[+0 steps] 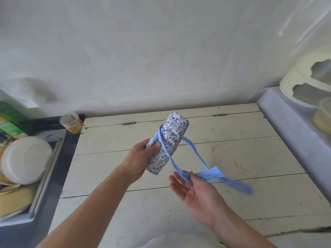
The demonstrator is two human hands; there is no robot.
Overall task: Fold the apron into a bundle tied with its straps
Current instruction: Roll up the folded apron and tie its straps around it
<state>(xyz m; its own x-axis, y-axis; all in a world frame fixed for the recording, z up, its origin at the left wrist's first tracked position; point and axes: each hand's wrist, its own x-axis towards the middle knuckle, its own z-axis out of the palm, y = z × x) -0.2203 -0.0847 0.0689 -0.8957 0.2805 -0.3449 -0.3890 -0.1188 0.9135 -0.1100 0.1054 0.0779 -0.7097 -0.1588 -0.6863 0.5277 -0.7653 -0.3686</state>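
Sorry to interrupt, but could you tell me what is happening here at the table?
A person is tying a rolled floral apron into a bundle. The left hand holds the roll up above the white wooden table, thumb pressing a blue strap against it. The right hand pinches the loose part of the strap between thumb and fingers. One turn is around the roll; no knot shows yet.

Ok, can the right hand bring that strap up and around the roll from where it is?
Probably yes. The right hand pinches the blue strap just below the rolled apron, which the left hand holds up off the table. Nothing lies between them.
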